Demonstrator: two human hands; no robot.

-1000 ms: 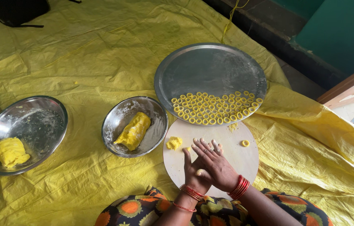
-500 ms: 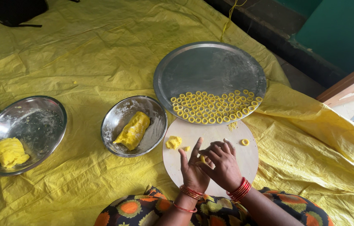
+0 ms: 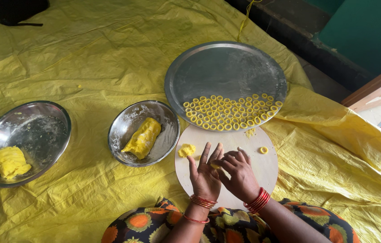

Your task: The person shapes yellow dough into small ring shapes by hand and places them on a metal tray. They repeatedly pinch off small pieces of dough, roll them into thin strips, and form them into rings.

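hands: left hand (image 3: pixel 205 176) flat, right hand (image 3: pixel 240 177) pinched on a dough bit (image 3: pixel 215 166) held over the board (image 3: pixel 262 171) | risk: bit probably gets squashed or dropped if pressed too hard | rings (image 3: pixel 228 112) parked on tray (image 3: pixel 226 67)

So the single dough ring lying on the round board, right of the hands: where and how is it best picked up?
The dough ring lies flat and alone on the round board, clear of the right hand. Probably best pinched lightly across its outer rim from straight above, with two fingertips on opposite sides. It looks soft and hollow in the middle, so a hard squeeze or a sideways push would likely deform it.
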